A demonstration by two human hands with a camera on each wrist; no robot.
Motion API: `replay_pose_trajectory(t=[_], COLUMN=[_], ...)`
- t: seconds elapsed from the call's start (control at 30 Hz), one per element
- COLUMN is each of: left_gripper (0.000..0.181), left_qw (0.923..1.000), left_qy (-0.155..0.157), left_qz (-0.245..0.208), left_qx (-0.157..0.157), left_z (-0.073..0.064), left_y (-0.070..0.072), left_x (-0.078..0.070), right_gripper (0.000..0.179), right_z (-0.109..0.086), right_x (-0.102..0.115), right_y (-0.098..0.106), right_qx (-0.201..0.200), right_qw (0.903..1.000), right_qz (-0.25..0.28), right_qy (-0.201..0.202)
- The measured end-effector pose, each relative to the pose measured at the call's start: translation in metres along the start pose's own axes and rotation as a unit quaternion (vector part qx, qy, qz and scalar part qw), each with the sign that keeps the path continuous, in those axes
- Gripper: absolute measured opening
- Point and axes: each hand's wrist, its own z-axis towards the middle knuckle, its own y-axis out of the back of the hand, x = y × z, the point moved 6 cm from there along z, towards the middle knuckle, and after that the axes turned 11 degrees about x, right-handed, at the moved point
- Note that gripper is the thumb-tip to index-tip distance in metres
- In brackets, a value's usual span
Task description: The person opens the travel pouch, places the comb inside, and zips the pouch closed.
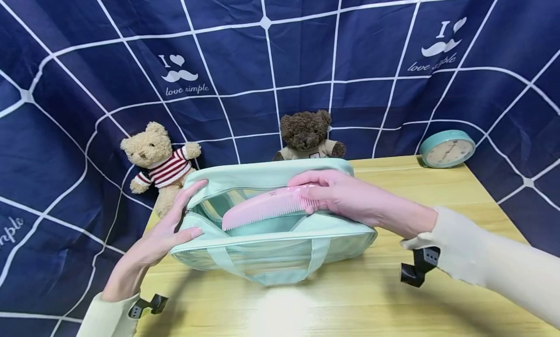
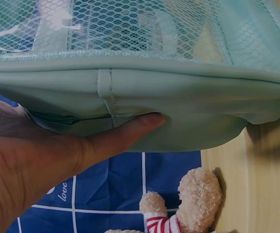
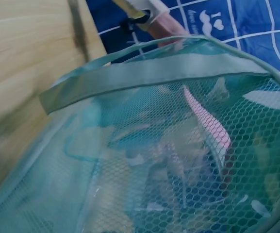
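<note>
My right hand (image 1: 337, 193) pinches a pink comb (image 1: 262, 205) by its right end, over the opening of a mint-green bag. The comb's teeth face down, and its left end dips into the unzipped mouth. Through the mesh in the right wrist view, the comb (image 3: 207, 119) shows as a pink strip. My left hand (image 1: 164, 230) rests against the left end of the bag (image 1: 275, 169), thumb and fingers spread to either side of the zipper. In the left wrist view the left thumb (image 2: 125, 133) lies straight along the bag's end panel (image 2: 193, 111).
A tan teddy bear (image 1: 150, 150) in a striped sweater sits behind the bag at left, and a dark brown bear (image 1: 305, 133) behind its middle. A teal clock (image 1: 448, 150) stands at the table's back right corner. Blue gridded cloth (image 1: 302, 45) hangs behind the wooden table (image 1: 363, 303).
</note>
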Motion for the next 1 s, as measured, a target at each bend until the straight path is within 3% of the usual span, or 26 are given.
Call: replay_pose_trajectory(t=[0.53,0.77,1.0], left_gripper=[0.085,0.085,0.086], left_qw=[1.0000,0.9999,1.0000], left_qy=[0.009,0.005,0.000], left_qz=[0.002,0.009,0.010], left_qx=[0.002,0.000,-0.002], left_z=[-0.001,0.004,-0.001], left_y=[0.002,0.002,0.000], left_x=[0.001,-0.002,-0.003], right_gripper=[0.060,0.053,0.039], right_z=[0.025,0.032,0.046], right_x=[-0.009,-0.014,-0.024], right_y=[-0.005,-0.004,-0.005], right_qx=[0.051,0.055,0.062], right_qw=[0.9955,0.9913,0.9876], right_qz=[-0.055,-0.082,-0.109], right_qy=[-0.058,-0.087,-0.094])
